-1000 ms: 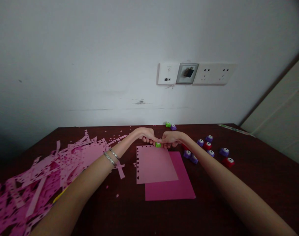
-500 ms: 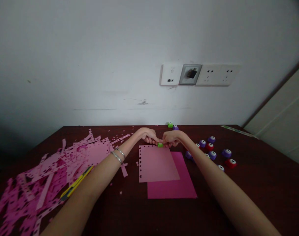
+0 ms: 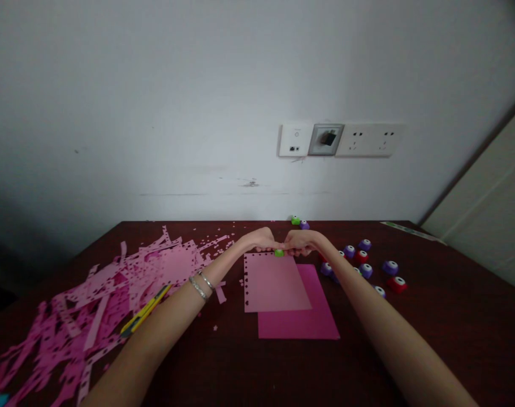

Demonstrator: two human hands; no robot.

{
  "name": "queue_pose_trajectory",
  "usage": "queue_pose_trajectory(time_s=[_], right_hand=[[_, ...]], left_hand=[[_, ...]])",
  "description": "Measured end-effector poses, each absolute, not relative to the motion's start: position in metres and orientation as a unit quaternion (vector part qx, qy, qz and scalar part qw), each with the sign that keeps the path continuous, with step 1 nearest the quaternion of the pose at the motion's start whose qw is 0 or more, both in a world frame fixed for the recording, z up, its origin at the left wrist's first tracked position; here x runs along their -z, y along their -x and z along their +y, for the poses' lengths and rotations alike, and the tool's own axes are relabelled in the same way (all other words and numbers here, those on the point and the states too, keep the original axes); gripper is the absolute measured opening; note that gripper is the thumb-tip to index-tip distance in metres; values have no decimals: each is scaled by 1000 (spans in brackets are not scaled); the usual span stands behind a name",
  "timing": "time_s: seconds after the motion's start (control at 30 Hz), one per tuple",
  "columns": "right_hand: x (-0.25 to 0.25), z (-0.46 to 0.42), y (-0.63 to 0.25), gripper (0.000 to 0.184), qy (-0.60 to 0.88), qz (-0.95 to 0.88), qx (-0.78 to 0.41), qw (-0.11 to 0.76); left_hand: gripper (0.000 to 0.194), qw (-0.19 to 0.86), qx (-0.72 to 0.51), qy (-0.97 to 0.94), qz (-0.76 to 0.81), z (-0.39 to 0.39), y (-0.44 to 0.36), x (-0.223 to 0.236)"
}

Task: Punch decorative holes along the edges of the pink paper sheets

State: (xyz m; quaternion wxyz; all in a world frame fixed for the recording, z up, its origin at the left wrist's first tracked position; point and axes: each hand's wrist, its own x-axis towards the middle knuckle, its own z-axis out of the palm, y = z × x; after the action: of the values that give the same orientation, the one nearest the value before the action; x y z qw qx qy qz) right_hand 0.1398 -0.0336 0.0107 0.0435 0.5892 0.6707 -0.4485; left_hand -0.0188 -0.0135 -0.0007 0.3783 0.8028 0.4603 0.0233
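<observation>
A small green paper punch (image 3: 279, 253) sits at the top edge of a light pink sheet (image 3: 276, 282), near its right corner. My left hand (image 3: 263, 239) and my right hand (image 3: 299, 241) close in on it from both sides, fingers curled and thumbs meeting on top. Dark punched shapes run down the sheet's left margin and along its top edge. Beneath it lies a deeper pink sheet (image 3: 299, 327), showing at the right and bottom. The underside of the punch is hidden.
Pink paper strips and scraps (image 3: 100, 305) are heaped at the left, with a yellow cutter knife (image 3: 147, 310) beside my forearm. Several purple and red punches (image 3: 390, 267) stand at the right. Another green punch (image 3: 295, 220) is by the wall.
My fingers have curled in more tightly, and the thumbs now lie flatter across the green punch. The whole view has shifted slightly; the sheets keep their place.
</observation>
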Motion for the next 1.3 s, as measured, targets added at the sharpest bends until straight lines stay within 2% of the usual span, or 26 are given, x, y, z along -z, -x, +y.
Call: queue_pose_trajectory(time_s=[0.1,0.17,0.23,0.3,0.43,0.53,0.67,0.87,1.1,1.3], right_hand=[[-4,-40,-149,41,-591,692,413,-28],[-1,-45,-155,45,-594,696,398,-60],[0,-50,-161,49,-593,697,392,-88],[-1,-55,-166,50,-586,708,376,-123],[2,-60,-173,43,-538,764,323,-154],[10,-59,-171,45,-484,808,301,-150],[21,-55,-165,37,-436,856,221,-171],[27,-54,-163,27,-426,864,189,-191],[30,-51,-171,26,-433,865,139,-212],[27,-47,-189,32,-487,842,102,-208]], left_hand=[[46,227,-107,-833,493,-42,18,2],[42,137,-121,-841,509,-69,16,2],[44,53,-115,-875,467,-98,16,5],[53,13,-93,-898,431,-124,16,10],[73,31,-47,-912,406,-158,16,25],[78,64,-34,-913,402,-167,15,33],[78,86,-32,-912,401,-170,13,36],[78,98,-31,-911,400,-175,15,36],[78,98,-24,-916,389,-181,15,37],[75,86,-32,-921,379,-187,14,40]])
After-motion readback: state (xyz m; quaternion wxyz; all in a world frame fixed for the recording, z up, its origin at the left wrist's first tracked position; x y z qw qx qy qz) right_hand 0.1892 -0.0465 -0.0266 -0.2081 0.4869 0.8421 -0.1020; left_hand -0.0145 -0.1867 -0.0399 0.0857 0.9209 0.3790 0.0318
